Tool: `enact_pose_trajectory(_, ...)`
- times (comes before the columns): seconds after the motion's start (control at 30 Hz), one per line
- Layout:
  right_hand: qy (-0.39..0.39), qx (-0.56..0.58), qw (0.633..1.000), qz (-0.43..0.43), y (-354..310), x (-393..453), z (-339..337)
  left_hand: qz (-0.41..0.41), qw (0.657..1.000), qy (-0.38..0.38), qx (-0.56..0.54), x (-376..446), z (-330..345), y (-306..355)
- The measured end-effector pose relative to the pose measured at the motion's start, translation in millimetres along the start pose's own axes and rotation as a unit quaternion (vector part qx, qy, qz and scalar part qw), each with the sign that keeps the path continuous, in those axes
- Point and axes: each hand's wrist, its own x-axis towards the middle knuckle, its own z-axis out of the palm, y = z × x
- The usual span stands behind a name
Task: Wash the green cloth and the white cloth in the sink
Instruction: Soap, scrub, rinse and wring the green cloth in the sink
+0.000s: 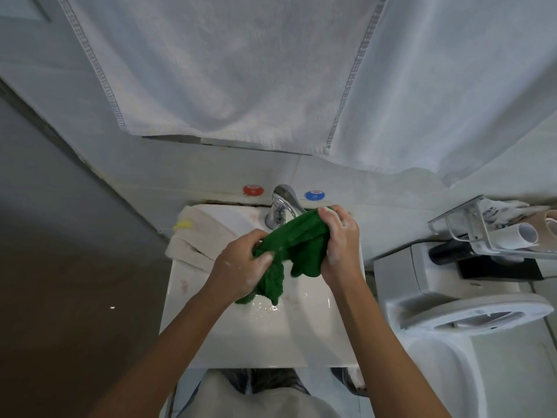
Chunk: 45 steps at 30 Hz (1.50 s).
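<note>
- Green cloth [289, 251]: held up over the sink [217, 342] basin, bunched between both hands, tail hanging down twd the wet bowl.
- Left hand [241, 267]: fingers curled, clamped on the near-left end of the cloth. Suds on knuckles.
- Right hand [339, 236]: fingers wrapped round the far-right end, thumb on top, just beside the tap [283, 203]. Suds too.
- Progress, my read: green one is mid-wash, looks like rub/wring stage; not rinsed or set aside yet. Can't tell if water is running; the basin floor is wet and shiny.
- White cloth [193, 239]: lying folded on the far-left rim of the sink, looks dry and untouched, so approx half the job or more is left.
- Edges: tap spout sits right by the right hand; little slack on that side. Sink's right rim is close under the right wrist, toilet [452, 312] just beyond it on the right.
- Hanging towels [241, 70] are far and above, well apart from the hands.
- Open room: near part of the basin is free, also the middle-left twd the white cloth. Best space for working the cloth is down and nearer.
</note>
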Motion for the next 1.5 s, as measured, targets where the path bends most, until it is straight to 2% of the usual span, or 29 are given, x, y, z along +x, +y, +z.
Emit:
enact_pose_trajectory(0.1, 0.017, -0.079, 0.997, 0.003, 9, 3, -4, 0.014, 0.999, 0.03, -0.038, 2, -3, 1)
enact_pose_trajectory(0.23, -0.036, -0.137, 0.99, -0.011, 17, -3, 3, 0.025, 0.991, 0.103, -0.079, 5, -2, 12)
enact_pose_trajectory(0.33, -0.059, -0.104, 0.993, 0.009, 23, -21, 24, 0.018, 0.98, 0.171, -0.096, 13, -1, 23)
enact_pose_trajectory(0.4, -0.012, -0.087, 0.996, -0.003, 24, -20, 36, 0.008, 0.974, 0.208, -0.086, 13, 7, 32)
enact_pose_trajectory(0.5, 0.043, -0.083, 0.996, -0.006, 17, 1, 43, 0.022, 0.974, 0.214, -0.071, 4, 27, 38)
enact_pose_trajectory(0.6, 0.006, -0.078, 0.997, -0.006, 21, -7, 47, 0.016, 0.961, 0.249, -0.117, 17, 19, 28)
enact_pose_trajectory(0.67, -0.016, -0.084, 0.996, -0.004, 27, -17, 45, 0.021, 0.953, 0.281, -0.111, 20, 16, 23)
enact_pose_trajectory(0.8, -0.029, -0.132, 0.991, 0.003, 32, 3, 40, 0.033, 0.959, 0.253, -0.125, 0, 34, 28)
enact_pose_trajectory(0.87, -0.038, -0.16, 0.986, 0.003, 35, 1, 44, 0.034, 0.957, 0.267, -0.11, 11, 26, 22)
enact_pose_trajectory(1.0, -0.039, -0.153, 0.987, -0.004, 37, -8, 43, 0.104, 0.953, 0.263, -0.109, 25, 12, 17)
enact_pose_trajectory(1.07, -0.03, -0.131, 0.991, 0.015, 31, 2, 44, 0.096, 0.958, 0.249, -0.108, 12, 25, 22)
enact_pose_trajectory(1.13, -0.055, -0.125, 0.991, -0.012, 28, 7, 44, 0.087, 0.959, 0.231, -0.137, 6, 32, 27)
enact_pose_trajectory(1.23, -0.025, -0.157, 0.987, 0.02, 32, -12, 44, 0.103, 0.956, 0.259, -0.092, 20, 15, 20)
enact_pose_trajectory(1.33, -0.069, -0.197, 0.977, 0.047, 31, -15, 37, 0.087, 0.957, 0.268, -0.074, 21, 16, 16)
enact_pose_trajectory(1.43, -0.057, -0.206, 0.976, 0.042, 17, 4, 44, 0.081, 0.971, 0.215, -0.063, 4, 33, 22)
enact_pose_trajectory(1.5, -0.057, -0.195, 0.978, 0.041, 15, 0, 46, 0.06, 0.971, 0.222, -0.071, 11, 27, 22)
